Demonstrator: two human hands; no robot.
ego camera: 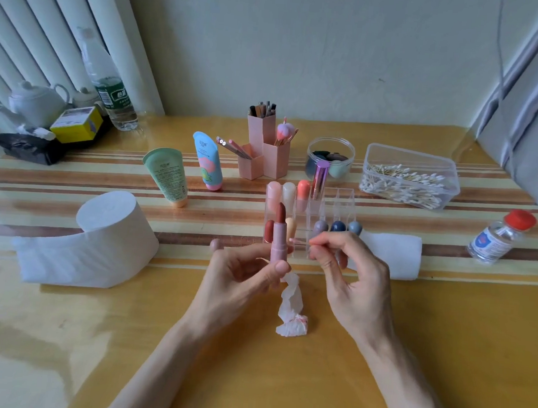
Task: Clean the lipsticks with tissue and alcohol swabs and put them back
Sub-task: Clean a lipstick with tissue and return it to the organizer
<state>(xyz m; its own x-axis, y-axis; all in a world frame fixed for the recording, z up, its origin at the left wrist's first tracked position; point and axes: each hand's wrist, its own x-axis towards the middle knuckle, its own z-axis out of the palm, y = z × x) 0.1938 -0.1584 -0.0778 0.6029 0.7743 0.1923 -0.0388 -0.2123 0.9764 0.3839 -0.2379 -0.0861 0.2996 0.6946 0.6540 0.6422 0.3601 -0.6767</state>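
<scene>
Just in front of the clear organizer (335,205), the uncapped lipstick (280,233) stands upright, its pink tube gripped by the left hand (242,275), which also seems to trap a stained tissue (292,305). The right hand (349,274) pinches a swab (300,241), its tip just beside the tube. Light strokes around the bullet's base, with a steady tube, would serve best.

No legible text, water bottle (111,90) label blurred

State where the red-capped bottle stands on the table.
In the head view, the red-capped bottle stands far right on the table, right of the folded tissue and nearer the camera than the box of cotton swabs.
</scene>
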